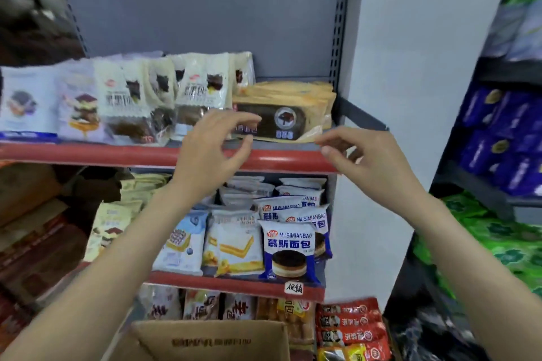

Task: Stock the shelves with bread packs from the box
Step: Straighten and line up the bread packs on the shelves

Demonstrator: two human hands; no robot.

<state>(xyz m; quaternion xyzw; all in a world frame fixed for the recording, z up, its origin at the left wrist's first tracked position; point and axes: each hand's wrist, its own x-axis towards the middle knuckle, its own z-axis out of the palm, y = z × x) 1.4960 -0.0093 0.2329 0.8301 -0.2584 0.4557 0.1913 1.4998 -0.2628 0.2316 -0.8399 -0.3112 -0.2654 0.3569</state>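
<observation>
The yellow bread packs [289,110] lie in a flat stack at the right end of the upper shelf [140,155], just beyond the fingertips of both hands. The left hand [209,152] hovers in front of the stack's left corner, fingers loosely spread and half curled, holding nothing. The right hand [366,155] is at the stack's right front corner, thumb and forefinger close together near the wrapper edge; whether they actually pinch the film I cannot tell.

These packs look light and soft, in slick, crinkly film, so they would likely squash under a hard squeeze; better to take them by the sealed ends or cup them from both sides.

Below the forearms, the cardboard box [211,340] stands open, its inside out of view. Under the hands, the lower shelf [234,284] holds blue-and-white mousse bread packs [289,249]
</observation>
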